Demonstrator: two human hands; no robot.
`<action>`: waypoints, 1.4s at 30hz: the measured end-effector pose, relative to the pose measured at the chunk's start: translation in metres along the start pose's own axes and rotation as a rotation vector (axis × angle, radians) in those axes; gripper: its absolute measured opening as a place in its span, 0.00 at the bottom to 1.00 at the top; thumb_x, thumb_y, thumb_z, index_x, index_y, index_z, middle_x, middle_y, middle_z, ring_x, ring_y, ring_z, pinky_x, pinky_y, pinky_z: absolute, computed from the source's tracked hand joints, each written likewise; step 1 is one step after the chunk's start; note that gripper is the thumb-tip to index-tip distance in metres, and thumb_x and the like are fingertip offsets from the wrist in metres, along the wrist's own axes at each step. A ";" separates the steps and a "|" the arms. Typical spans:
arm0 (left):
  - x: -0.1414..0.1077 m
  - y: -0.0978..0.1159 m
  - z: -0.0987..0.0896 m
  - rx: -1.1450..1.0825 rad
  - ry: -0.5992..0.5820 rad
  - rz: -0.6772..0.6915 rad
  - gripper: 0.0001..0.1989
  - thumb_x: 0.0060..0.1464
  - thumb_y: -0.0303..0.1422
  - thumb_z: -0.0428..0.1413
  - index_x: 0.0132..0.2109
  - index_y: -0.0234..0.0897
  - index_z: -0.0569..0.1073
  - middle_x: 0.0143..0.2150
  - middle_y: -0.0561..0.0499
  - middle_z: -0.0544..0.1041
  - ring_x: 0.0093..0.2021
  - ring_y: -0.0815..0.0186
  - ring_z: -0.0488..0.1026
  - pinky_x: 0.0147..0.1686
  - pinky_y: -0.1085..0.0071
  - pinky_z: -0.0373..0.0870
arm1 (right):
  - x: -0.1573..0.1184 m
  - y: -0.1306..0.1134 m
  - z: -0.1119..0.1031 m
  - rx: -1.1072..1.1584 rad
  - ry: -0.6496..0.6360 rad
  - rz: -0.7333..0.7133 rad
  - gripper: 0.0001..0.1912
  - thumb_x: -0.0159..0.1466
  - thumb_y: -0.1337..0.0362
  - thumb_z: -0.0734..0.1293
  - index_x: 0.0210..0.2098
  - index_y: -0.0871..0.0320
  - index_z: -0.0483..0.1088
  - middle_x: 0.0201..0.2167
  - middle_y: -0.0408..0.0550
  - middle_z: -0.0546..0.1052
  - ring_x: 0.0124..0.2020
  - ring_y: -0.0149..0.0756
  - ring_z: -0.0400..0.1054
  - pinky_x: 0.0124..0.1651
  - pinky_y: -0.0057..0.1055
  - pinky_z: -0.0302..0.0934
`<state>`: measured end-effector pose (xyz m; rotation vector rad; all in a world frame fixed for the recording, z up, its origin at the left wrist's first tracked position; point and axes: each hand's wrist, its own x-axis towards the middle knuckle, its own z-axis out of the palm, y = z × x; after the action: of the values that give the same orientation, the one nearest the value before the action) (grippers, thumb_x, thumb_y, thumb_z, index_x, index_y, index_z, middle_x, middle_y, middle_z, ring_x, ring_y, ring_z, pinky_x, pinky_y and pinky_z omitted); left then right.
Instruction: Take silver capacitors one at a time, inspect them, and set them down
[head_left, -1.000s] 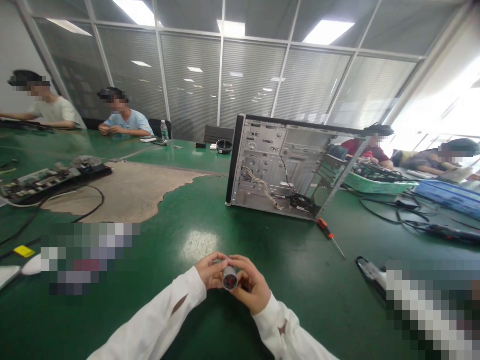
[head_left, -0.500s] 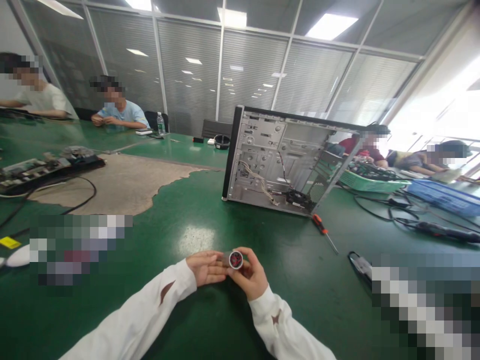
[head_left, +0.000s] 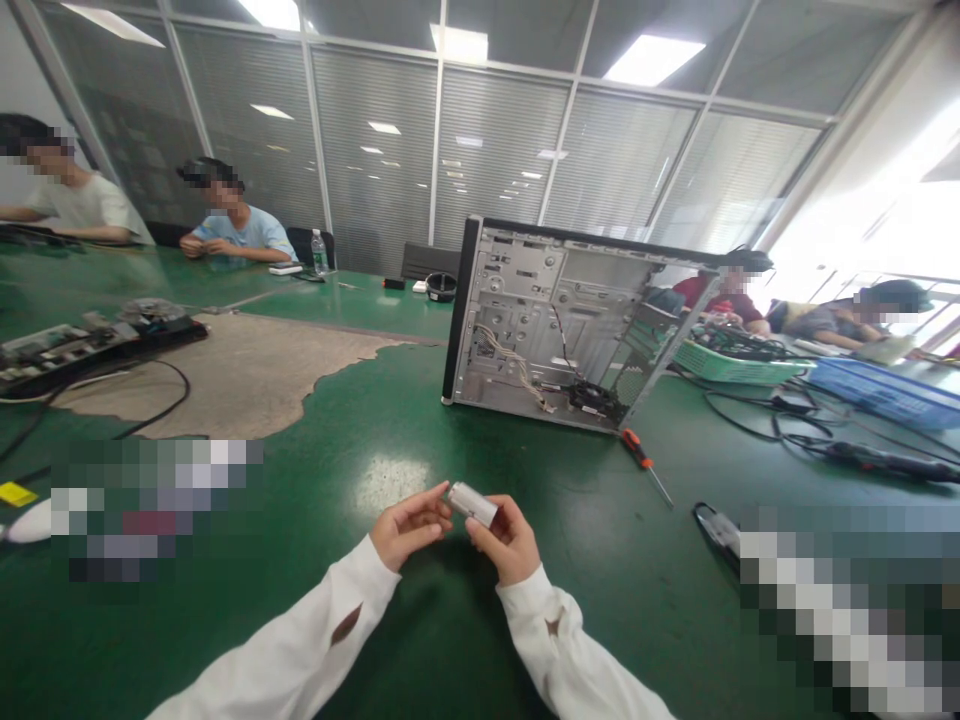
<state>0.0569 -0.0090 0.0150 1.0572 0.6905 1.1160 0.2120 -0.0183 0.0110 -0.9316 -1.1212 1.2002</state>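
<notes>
A small silvery cylinder [head_left: 473, 503] lies on its side between the thumb and fingers of my right hand [head_left: 515, 545], above the green table [head_left: 450, 640]. My left hand [head_left: 409, 525] is open just left of it, with the fingers stretched out and slightly curved. Its fingertips come close to the cylinder's left end; whether they touch it I cannot tell. Beyond my hands an opened computer case [head_left: 555, 320] stands upright, with cables and a black fan inside. A screwdriver [head_left: 645, 462] with an orange and black handle rests by the case's lower right corner.
A green basket [head_left: 742, 368] full of cables and a blue basket [head_left: 885, 395] stand at the right, near a black cable [head_left: 765, 430]. On the left lie a circuit assembly [head_left: 97, 340] and a torn brown sheet [head_left: 232, 370]. Several people sit around the table.
My right hand has turned the cylinder from end-on, with red and dark contents showing, to side-on. My left hand has shifted from flat beneath it to beside its left end, fingers more curved.
</notes>
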 end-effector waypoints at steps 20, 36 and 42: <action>-0.027 0.013 0.042 0.875 0.073 0.499 0.43 0.33 0.32 0.58 0.56 0.43 0.46 0.54 0.43 0.48 0.53 0.52 0.48 0.42 0.60 0.60 | -0.015 -0.024 0.005 0.465 -0.495 0.641 0.21 0.52 0.50 0.58 0.30 0.62 0.68 0.21 0.45 0.69 0.19 0.25 0.59 0.22 0.22 0.53; -0.007 -0.005 0.018 0.377 0.118 0.134 0.29 0.39 0.39 0.55 0.49 0.34 0.57 0.42 0.43 0.66 0.43 0.59 0.64 0.36 0.68 0.62 | -0.008 -0.022 0.008 0.579 -0.567 0.804 0.30 0.54 0.44 0.50 0.23 0.65 0.66 0.17 0.48 0.70 0.16 0.25 0.60 0.21 0.22 0.48; -0.011 0.003 0.023 0.463 0.143 0.159 0.32 0.37 0.34 0.58 0.50 0.36 0.55 0.44 0.43 0.64 0.45 0.58 0.62 0.35 0.68 0.63 | -0.009 -0.020 0.009 0.590 -0.544 0.805 0.27 0.54 0.46 0.54 0.27 0.65 0.67 0.17 0.47 0.70 0.17 0.24 0.61 0.22 0.22 0.52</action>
<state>0.0721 -0.0268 0.0253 1.4531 1.0245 1.2065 0.2077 -0.0301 0.0311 -0.5978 -0.6958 2.3925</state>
